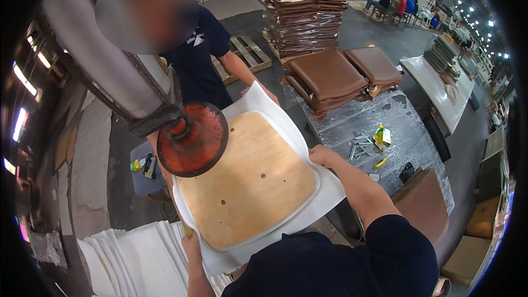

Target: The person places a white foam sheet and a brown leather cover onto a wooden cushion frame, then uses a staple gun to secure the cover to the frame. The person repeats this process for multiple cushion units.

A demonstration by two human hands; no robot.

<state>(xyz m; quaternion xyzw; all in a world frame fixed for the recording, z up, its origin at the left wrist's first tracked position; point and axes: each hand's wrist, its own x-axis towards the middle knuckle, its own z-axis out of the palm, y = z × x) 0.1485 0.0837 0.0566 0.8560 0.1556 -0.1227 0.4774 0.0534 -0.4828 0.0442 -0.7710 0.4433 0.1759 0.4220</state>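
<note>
The person's right hand (323, 155) grips the right edge of a white cover sheet (324, 195), fingers closed over it, while the left hand (192, 242) holds the lower-left edge, fingers curled under so their exact closure cannot be told. A square plywood seat board (250, 179) lies flat on the sheet, beneath a round red press plate (193, 138). Opposite, a co-worker's hand (269, 94) holds the far corner; brown cushions (330, 77) sit on the tabletop (407, 132) to the right.
</note>
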